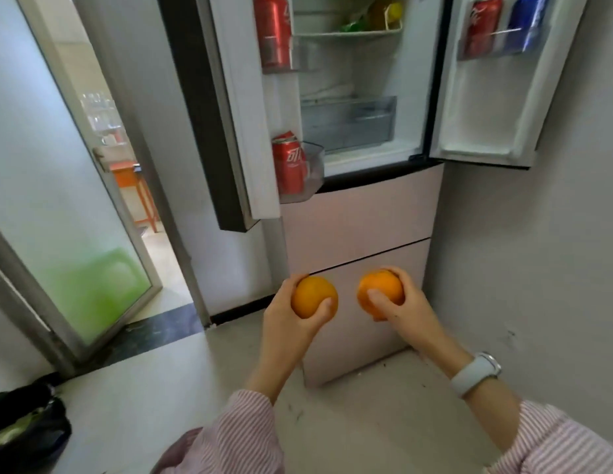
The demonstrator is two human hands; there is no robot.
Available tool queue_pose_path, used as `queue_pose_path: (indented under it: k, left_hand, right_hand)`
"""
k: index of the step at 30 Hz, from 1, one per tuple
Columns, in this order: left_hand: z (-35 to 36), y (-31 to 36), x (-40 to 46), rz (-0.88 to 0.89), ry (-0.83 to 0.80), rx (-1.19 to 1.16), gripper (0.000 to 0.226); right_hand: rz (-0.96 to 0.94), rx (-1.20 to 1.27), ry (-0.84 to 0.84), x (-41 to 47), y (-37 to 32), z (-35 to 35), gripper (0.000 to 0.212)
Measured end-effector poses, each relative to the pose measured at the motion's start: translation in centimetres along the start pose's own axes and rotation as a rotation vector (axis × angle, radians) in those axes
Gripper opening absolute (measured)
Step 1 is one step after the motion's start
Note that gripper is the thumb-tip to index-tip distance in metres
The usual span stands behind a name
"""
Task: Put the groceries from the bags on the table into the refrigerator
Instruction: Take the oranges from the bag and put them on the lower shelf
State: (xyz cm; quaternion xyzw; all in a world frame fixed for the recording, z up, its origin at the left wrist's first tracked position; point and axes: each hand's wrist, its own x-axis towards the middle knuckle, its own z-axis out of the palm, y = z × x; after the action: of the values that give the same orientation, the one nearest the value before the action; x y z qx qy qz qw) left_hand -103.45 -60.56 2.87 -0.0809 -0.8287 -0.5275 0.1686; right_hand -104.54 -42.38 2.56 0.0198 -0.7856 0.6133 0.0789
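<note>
My left hand (291, 323) grips one orange (311, 295), and my right hand (406, 304) grips a second orange (380, 290). Both are held at waist height in front of the refrigerator's pink lower drawers (359, 217). Both upper refrigerator doors stand wide open. The inside (349, 73) shows a shelf with green and yellow items at the top and a clear crisper drawer (347, 123) below. Red cans sit in the left door's bins (288, 165), and a red can and a blue can sit in the right door's bin (503, 29).
A frosted glass door (79, 186) stands ajar on the left, opening onto another room. A black bag (24, 429) lies on the floor at the lower left. A grey wall (537, 268) closes the right side next to the refrigerator.
</note>
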Motion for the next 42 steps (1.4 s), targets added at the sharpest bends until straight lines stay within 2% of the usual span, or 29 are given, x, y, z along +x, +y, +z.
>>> queue_pose_path:
  k: [9,14,17,19,23,25,29,35,38,40,42]
  left_hand:
    - [10.6,2.0,22.3,0.076,-0.103,-0.125,0.050]
    - [17.1,4.1,31.7,0.084,-0.245,-0.320,0.030]
    - [20.2,4.2,36.7,0.148,-0.225,-0.298,0.023]
    - [22.0,4.1,39.8,0.190,-0.195,-0.271,0.023]
    - [24.8,4.0,45.5,0.116,-0.161,-0.233,0.017]
    - [25.9,3.9,48.2,0.078,-0.124,-0.159,0.034]
    - [26.5,3.7,53.2,0.054,-0.012,-0.016,0.052]
    - [25.7,2.6,58.3,0.111,0.189,0.104,0.053]
    - [25.2,1.5,60.0,0.132,0.301,0.143,0.054]
    - [24.6,0.6,61.2,0.134,0.408,0.171,0.056]
    - [23.6,-0.2,62.4,0.140,0.506,0.211,0.056]
  right_hand:
    - [-0.043,0.049,0.235,19.9,-1.8,-7.7,0.048]
    - [-0.089,0.170,0.270,29.0,-2.6,-11.9,0.037]
    - [-0.121,0.241,0.234,34.6,-2.0,-13.5,0.036]
    - [-0.128,0.287,0.150,38.5,-1.5,-14.7,0.039]
    - [-0.124,0.337,-0.070,46.5,-0.5,-16.8,0.056]
    - [-0.139,0.320,-0.157,50.3,-0.6,-17.5,0.056]
    - [-0.212,0.284,-0.248,56.6,-1.7,-17.7,0.038]
    - [-0.227,0.341,-0.378,62.6,-2.9,-16.3,0.024]
    - [-0.249,0.318,-0.471,65.1,-2.9,-15.3,0.027]
    - [-0.251,0.305,-0.427,67.1,-2.5,-14.2,0.025]
    - [-0.178,0.347,-0.285,69.6,-1.8,-13.0,0.022]
